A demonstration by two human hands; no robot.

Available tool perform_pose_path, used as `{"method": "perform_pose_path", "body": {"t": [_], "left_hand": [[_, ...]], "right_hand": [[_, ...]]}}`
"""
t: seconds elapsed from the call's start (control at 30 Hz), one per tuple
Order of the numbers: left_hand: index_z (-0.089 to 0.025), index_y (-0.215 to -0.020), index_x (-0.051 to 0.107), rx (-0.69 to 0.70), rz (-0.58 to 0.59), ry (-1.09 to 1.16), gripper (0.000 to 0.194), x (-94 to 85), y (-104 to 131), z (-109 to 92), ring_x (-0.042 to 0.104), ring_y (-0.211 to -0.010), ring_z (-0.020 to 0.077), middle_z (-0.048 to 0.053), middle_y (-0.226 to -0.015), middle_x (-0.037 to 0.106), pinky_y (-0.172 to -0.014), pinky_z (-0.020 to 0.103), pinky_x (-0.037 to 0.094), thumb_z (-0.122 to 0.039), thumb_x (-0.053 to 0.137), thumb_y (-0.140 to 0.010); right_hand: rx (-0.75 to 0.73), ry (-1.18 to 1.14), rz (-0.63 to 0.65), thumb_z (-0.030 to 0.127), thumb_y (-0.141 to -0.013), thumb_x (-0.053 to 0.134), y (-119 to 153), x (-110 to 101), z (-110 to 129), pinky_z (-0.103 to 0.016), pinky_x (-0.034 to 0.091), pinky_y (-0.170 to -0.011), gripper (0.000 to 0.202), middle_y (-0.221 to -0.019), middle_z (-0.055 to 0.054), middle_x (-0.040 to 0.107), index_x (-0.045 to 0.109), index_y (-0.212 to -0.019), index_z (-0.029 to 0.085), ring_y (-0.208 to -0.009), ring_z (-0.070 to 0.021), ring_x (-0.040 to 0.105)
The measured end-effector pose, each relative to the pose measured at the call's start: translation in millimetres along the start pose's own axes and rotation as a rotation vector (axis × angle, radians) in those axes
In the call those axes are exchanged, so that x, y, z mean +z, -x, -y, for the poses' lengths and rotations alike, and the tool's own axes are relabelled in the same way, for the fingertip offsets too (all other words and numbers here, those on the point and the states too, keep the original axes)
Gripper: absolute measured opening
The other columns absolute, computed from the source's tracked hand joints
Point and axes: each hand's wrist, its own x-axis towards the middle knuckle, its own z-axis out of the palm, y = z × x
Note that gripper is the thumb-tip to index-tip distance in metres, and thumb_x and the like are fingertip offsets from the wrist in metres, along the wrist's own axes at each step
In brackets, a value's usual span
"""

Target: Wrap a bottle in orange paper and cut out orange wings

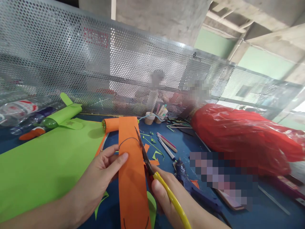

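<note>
An orange paper strip (132, 187) stands upright before me, with a dark curved line drawn near its top and short marks near its bottom. My left hand (105, 171) pinches its left edge between thumb and fingers. My right hand (164, 187) grips yellow-handled scissors (171, 197). Their dark blades lie along the strip's right edge, close to the end of the curved line; whether they are cutting cannot be made out. Behind the strip, an orange-wrapped bottle (111, 125) lies on its side.
Left are a large green sheet (47, 168), a green-wrapped bottle (64, 115) and plastic bottles (16, 111). A blue glue gun (190, 184), pens (166, 146) and paper scraps (156, 156) lie right on the blue table (176, 132). Beyond are pots (149, 118), a red plastic bag (238, 136) and a perforated metal screen (90, 63).
</note>
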Motion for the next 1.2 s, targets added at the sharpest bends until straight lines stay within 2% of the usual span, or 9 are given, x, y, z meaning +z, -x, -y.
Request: {"method": "perform_pose_path", "body": {"t": [0.17, 0.4, 0.63, 0.87, 1.1, 1.2], "left_hand": [[-0.02, -0.104, 0.065, -0.018, 0.024, 0.008, 0.044, -1.4, 0, 1, 0.07, -0.078, 0.0192, -0.001, -0.076, 0.075, -0.073, 0.028, 0.055, -0.034, 0.082, -0.067], [-0.022, -0.104, 0.068, 0.039, 0.127, 0.007, 0.031, -4.1, -1, 1, 0.073, -0.086, 0.0217, 0.003, -0.095, 0.078, -0.077, 0.03, 0.057, -0.032, 0.076, -0.076], [-0.021, -0.101, 0.072, 0.047, 0.121, -0.017, 0.029, -6.4, -7, -6, 0.074, -0.081, 0.0218, 0.003, -0.09, 0.079, -0.071, 0.028, 0.058, -0.03, 0.078, -0.074], [-0.023, -0.102, 0.073, 0.068, 0.161, -0.066, 0.025, -11.5, -10, -8, 0.073, -0.081, 0.0205, 0.002, -0.092, 0.079, -0.07, 0.026, 0.057, -0.029, 0.074, -0.078], [-0.025, -0.106, 0.072, 0.065, 0.198, -0.082, 0.025, -13.8, -9, -12, 0.073, -0.085, 0.0192, 0.001, -0.099, 0.078, -0.073, 0.025, 0.057, -0.028, 0.071, -0.081], [-0.026, -0.107, 0.072, 0.079, 0.222, -0.115, 0.024, -16.0, -10, -14, 0.072, -0.086, 0.0181, -0.001, -0.098, 0.078, -0.075, 0.025, 0.057, -0.028, 0.07, -0.083]], "right_hand": [[0.004, -0.007, 0.013, 0.07, -0.091, 0.021, 0, 0, 0, -0.026, 0.03, -0.049, 0.063, -0.067, -0.002, 0.053, 0.055, -0.091, 0.017, -0.057, -0.0138, 0.042], [0.043, -0.028, 0.018, 0.075, -0.088, 0.022, 0, -1, 1, -0.024, 0.029, -0.046, 0.064, -0.066, -0.001, 0.048, 0.051, -0.084, 0.018, -0.056, -0.0128, 0.04], [0.053, -0.029, 0.066, 0.072, -0.089, 0.028, 0, -8, 2, -0.024, 0.027, -0.048, 0.06, -0.065, 0.003, 0.041, 0.051, -0.085, 0.017, -0.056, -0.0114, 0.033], [0.069, 0.055, 0.032, 0.074, -0.087, 0.029, 0, -10, 0, -0.026, 0.032, -0.051, 0.063, -0.071, -0.005, 0.056, 0.054, -0.085, 0.016, -0.063, -0.0164, 0.044], [0.071, 0.151, -0.024, 0.081, -0.083, 0.022, 2, -14, 7, -0.026, 0.029, -0.046, 0.072, -0.064, -0.005, 0.055, 0.055, -0.08, 0.018, -0.06, -0.0178, 0.047], [0.091, 0.171, 0.001, 0.08, -0.083, 0.022, 3, -14, 5, -0.026, 0.03, -0.048, 0.073, -0.067, -0.006, 0.056, 0.056, -0.084, 0.016, -0.06, -0.0173, 0.046]]}}
